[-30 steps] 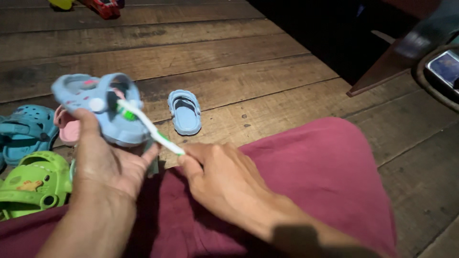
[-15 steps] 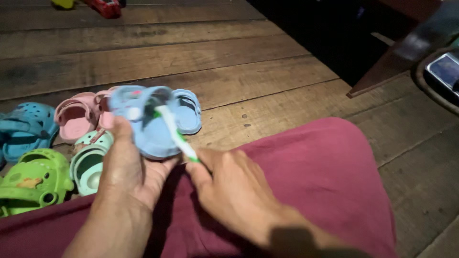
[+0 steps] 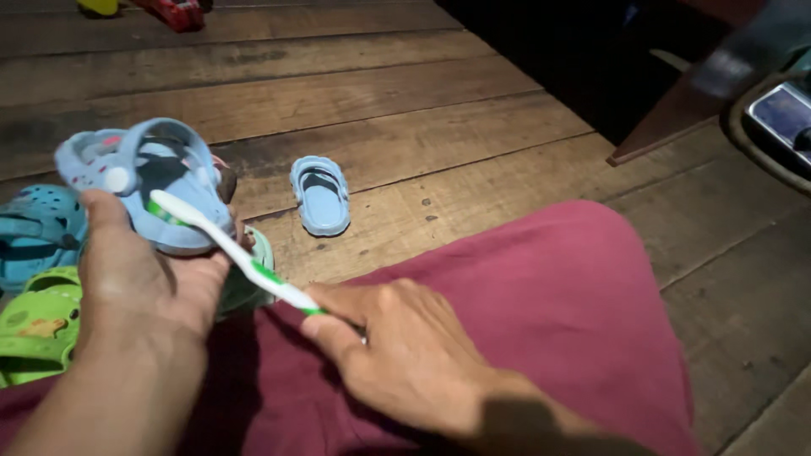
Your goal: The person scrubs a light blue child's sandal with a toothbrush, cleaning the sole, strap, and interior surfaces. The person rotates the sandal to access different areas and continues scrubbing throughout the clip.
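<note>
A white and green toothbrush [image 3: 241, 257] is pinched at its handle end by the fingertips of the right hand [image 3: 397, 359], and its head is laid against a small light-blue clog [image 3: 152, 190]. The clog is gripped by the left hand [image 3: 148, 283], thumb on its rim, and is held above a maroon-clothed lap [image 3: 541, 321]. A second light-blue sandal [image 3: 320, 194] lies apart on the wooden plank floor [image 3: 380, 93]. A teal clog [image 3: 38, 232] and a green clog [image 3: 38, 325] are seen at the left edge, partly hidden behind the left hand.

Small light-blue clog [image 3: 156, 190] held tilted, white-green toothbrush [image 3: 232, 253] laid across it.
</note>
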